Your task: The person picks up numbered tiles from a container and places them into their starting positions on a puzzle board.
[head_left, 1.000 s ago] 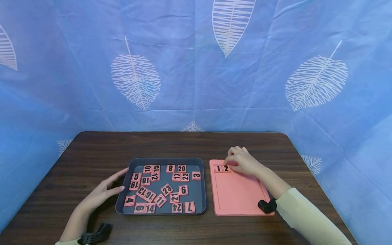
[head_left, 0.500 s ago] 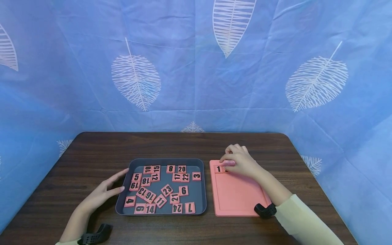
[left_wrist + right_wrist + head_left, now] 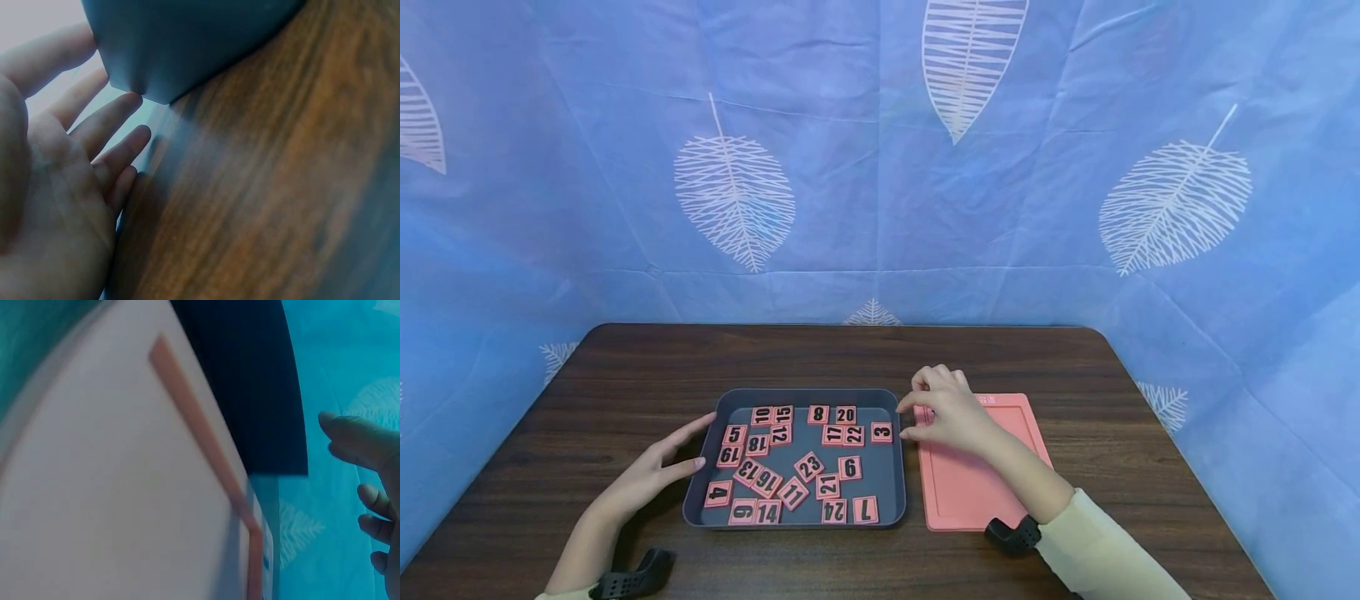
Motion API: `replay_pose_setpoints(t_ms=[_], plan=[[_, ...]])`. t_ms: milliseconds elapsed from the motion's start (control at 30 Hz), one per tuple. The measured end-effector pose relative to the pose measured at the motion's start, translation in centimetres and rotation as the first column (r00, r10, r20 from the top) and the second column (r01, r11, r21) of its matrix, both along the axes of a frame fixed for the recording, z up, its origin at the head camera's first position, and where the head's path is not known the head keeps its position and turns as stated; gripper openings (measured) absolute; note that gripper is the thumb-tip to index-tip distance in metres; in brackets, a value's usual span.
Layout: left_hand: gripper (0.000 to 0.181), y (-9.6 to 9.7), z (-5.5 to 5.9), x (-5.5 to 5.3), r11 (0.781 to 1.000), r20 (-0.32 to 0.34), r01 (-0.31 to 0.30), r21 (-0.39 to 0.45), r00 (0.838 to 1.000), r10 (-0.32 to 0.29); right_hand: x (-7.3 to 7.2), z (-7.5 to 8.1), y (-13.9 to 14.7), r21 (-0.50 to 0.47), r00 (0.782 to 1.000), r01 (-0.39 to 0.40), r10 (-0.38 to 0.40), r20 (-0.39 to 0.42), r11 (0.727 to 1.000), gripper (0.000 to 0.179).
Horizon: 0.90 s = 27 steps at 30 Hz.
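A dark grey tray (image 3: 797, 521) holds several pink tiles with black numbers, among them tile 3 (image 3: 882, 432) by its right wall. At the tray's left wall rests my left hand (image 3: 651, 475), fingers and thumb extended against the rim; the left wrist view shows its fingers (image 3: 112, 119) touching the tray's outer side. My right hand (image 3: 951, 417) hovers over the gap between the tray and a pink board (image 3: 970, 492), thumb and forefinger apart close to tile 3, nothing between them. It hides the upper left of the board, where tiles 1 and 2 lay.
Everything stands on a dark wood table (image 3: 820, 562). Behind it hangs a blue cloth (image 3: 835, 167) with white leaf prints. Tile 7 (image 3: 865, 508) and tile 24 (image 3: 833, 510) lie near the tray's front wall.
My right hand has left tile 2 on the board and moved left to the tray's right wall. The left hand and the tiles in the tray have stayed put.
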State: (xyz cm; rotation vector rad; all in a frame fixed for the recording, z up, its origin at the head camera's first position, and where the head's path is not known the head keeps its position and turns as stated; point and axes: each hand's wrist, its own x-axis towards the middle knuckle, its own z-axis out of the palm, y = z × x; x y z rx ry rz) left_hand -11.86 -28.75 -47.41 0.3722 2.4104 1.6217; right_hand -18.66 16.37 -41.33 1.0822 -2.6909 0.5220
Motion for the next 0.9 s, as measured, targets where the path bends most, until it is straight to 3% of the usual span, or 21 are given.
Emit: replay_pose_setpoints(t_ms=[500, 900], plan=[[0.059, 0.0, -0.1, 0.0, 1.0, -0.02, 0.008, -0.007, 1.0, -0.009, 0.6, -1.1, -3.8, 0.119, 0.99, 0.119, -0.127, 0.063, 0.986, 0.032], [0.059, 0.0, -0.1, 0.0, 1.0, -0.014, 0.004, -0.003, 1.0, -0.004, 0.4, -1.4, -5.2, 0.19, 0.965, 0.215, -0.238, 0.11, 0.958, 0.03]])
